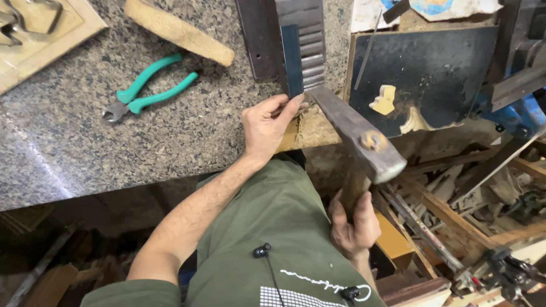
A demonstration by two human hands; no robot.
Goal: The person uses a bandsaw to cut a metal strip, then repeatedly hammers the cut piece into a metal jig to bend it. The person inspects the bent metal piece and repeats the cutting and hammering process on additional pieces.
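While left hand (266, 126) pins flat steel strip (293, 59) | right hand (354, 224) grips wooden-handled hammer (357, 135) | speckled granite top (114, 142)

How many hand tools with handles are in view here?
2: a hammer gripped by the right hand, and green-handled pliers lying on the granite bench. Clutter lower right may hide more.

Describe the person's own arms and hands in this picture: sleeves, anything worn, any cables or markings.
The left hand and right hand are bare: no gloves, rings or watch show. Both forearms are uncovered. The olive-green short-sleeved cotton shirt ends near the left elbow and carries white printed markings low on the front. A thin black earphone cable with small black earbuds hangs loose over the shirt.
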